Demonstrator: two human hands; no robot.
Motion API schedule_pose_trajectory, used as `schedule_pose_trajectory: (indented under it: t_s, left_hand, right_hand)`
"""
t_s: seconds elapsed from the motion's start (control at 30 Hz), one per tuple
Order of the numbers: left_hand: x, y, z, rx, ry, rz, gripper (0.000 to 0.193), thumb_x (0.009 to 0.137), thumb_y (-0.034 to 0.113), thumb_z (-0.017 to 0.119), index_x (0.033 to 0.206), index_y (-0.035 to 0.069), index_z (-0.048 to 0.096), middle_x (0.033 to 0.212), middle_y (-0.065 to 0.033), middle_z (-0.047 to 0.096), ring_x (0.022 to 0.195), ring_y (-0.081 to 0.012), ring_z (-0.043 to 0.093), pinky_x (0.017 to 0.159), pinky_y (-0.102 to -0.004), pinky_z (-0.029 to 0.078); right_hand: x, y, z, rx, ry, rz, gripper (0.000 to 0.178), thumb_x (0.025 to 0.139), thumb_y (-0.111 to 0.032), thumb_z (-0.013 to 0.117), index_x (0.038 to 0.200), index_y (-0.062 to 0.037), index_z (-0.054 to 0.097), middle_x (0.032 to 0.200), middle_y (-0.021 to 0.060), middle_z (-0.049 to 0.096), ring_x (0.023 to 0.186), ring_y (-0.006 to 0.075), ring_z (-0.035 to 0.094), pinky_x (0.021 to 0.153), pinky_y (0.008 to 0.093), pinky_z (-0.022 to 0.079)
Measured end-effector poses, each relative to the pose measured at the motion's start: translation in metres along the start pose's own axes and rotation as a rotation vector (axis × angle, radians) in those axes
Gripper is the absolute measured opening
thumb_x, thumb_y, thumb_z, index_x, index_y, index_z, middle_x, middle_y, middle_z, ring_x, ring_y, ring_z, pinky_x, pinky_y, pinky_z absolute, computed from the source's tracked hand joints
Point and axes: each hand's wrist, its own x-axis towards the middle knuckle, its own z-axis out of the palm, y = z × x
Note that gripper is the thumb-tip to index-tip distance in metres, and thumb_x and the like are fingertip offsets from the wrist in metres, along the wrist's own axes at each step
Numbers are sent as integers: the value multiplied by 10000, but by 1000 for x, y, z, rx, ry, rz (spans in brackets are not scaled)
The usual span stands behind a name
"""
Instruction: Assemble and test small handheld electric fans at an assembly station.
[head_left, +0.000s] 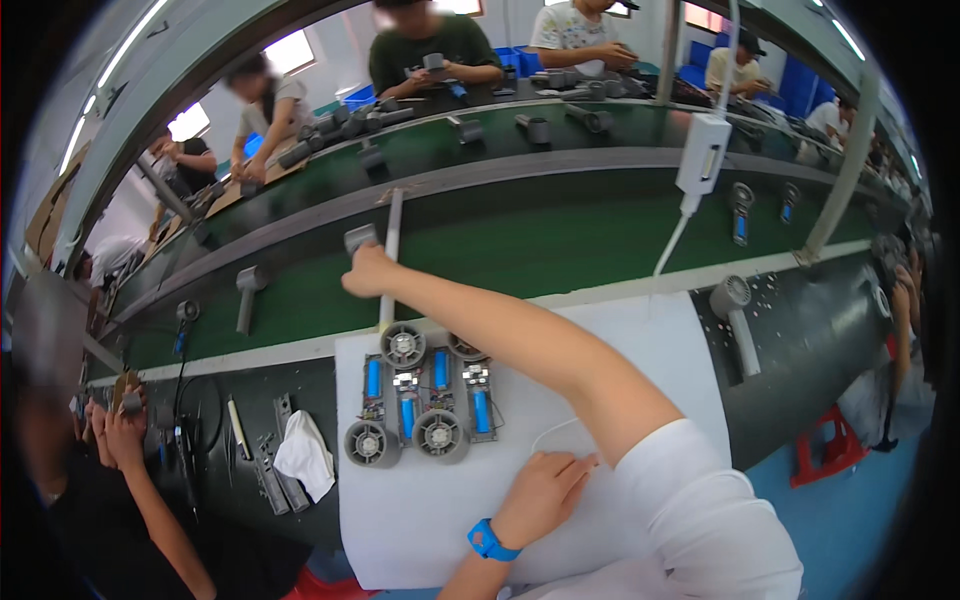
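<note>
My right arm stretches across to the far left, over the green conveyor belt [560, 245]. At its end my right hand [371, 272] is closed round a grey handheld fan [360, 237], whose handle my fingers hide. My left hand [545, 490], with a blue watch on the wrist, rests low over the white work mat [640, 350], fingers bent together. A thin white cable [560, 428] runs close to it; whether the fingers pinch anything cannot be made out. Left of that hand lie several opened fans [440, 435] in a cluster, their blue batteries and circuit boards exposed.
A white inline box on a cable [704, 153] hangs in front of the belt. More fans [250, 290] lie on the belt; one assembled fan [735, 305] lies right of the mat. Left are a white cloth [306, 455], grey shells [270, 475] and a co-worker's hands [122, 430].
</note>
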Motion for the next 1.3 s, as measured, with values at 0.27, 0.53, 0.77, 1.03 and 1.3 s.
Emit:
schedule_pose_trajectory:
  t_s: [0.27,0.53,0.77,1.03,1.3]
  left_hand:
    - [6,4,0,36,-10,20,277,810,44,625,1086,61,645,812,-80,587,756,-266,564,687,-373,425]
    - [17,15,7,48,-20,-37,222,790,0,638,1002,54,672,690,-73,562,639,-246,522,621,-349,387]
    - [21,15,6,65,-42,-121,253,786,-2,643,1033,47,672,732,-73,570,667,-243,530,633,-347,399]
    - [22,8,9,63,4,-175,232,772,0,657,995,59,682,693,-73,557,616,-243,491,591,-339,389]
    - [23,12,10,96,1,-135,237,784,-8,645,1011,51,674,696,-72,542,626,-244,488,605,-347,381]
  right_hand:
    - [-266,-7,-134,202,9,-627,329,815,-138,627,1081,19,513,1040,216,565,985,361,562,835,423,470]
    - [-333,181,-320,-725,965,-38,244,813,-146,639,610,-36,558,765,97,610,810,305,541,719,396,377]
    - [-276,398,-411,-304,786,1131,824,718,-482,726,1313,0,425,1363,227,397,1256,372,406,1019,496,344]
    - [-261,429,-402,-273,742,819,740,742,-396,719,1186,93,383,1069,299,602,986,411,618,822,449,516]
    - [-344,321,-365,-304,872,377,622,836,-352,673,1214,28,356,888,199,614,758,346,603,679,410,476]
